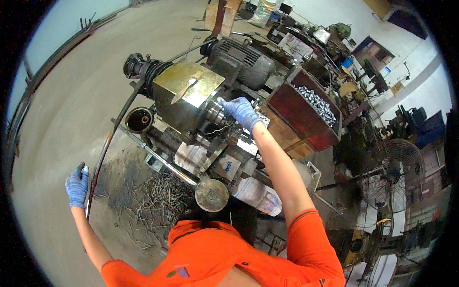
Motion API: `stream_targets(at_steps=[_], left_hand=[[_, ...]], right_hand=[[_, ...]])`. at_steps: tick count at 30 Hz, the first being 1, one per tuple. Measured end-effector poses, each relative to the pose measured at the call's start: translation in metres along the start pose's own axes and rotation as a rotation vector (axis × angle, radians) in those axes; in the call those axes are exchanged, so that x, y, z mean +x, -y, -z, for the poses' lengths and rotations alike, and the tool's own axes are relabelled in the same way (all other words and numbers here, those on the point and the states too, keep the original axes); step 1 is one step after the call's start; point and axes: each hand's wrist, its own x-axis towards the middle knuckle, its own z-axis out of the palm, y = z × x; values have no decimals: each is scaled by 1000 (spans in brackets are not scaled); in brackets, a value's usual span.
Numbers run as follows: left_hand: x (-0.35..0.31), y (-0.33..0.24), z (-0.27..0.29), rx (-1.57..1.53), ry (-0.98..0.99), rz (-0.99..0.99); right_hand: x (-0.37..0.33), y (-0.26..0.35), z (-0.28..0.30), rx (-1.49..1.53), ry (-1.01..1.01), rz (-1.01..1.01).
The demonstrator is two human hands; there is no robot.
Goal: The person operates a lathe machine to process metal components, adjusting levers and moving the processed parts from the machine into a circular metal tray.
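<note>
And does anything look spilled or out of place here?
Yes: what look like metal shavings lie strewn on the floor beside the machine, uncollected. A brush-like tool also sits loose on its top.

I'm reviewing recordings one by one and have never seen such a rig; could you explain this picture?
It comes from the left of two head-worn fisheye cameras looking down, so straight edges bend. No robot: these are a person's own hands. The blue-gloved right hand is at the spindle of a lathe-like machine; whether it grips anything is unclear. The left hand, also gloved, is beside a long bar. A brush lies on the machine's brass-coloured top. Beyond stands a red bin of small metal parts.
</note>
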Motion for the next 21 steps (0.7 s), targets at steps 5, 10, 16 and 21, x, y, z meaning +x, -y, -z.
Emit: stream_targets(at_steps=[5,10,16,21], left_hand=[[-23,-16,-3,-11,95,-30],[-6,-14,-46,195,58,-37],[117,110,-75,524,-215,-349],[154,120,-77,581,-209,-314]], right_hand=[[11,-10,-10,133,-48,-21],[6,2,-8,87,-7,-37],[13,5,-10,-8,16,-82],[19,3,-10,-132,-22,-116]])
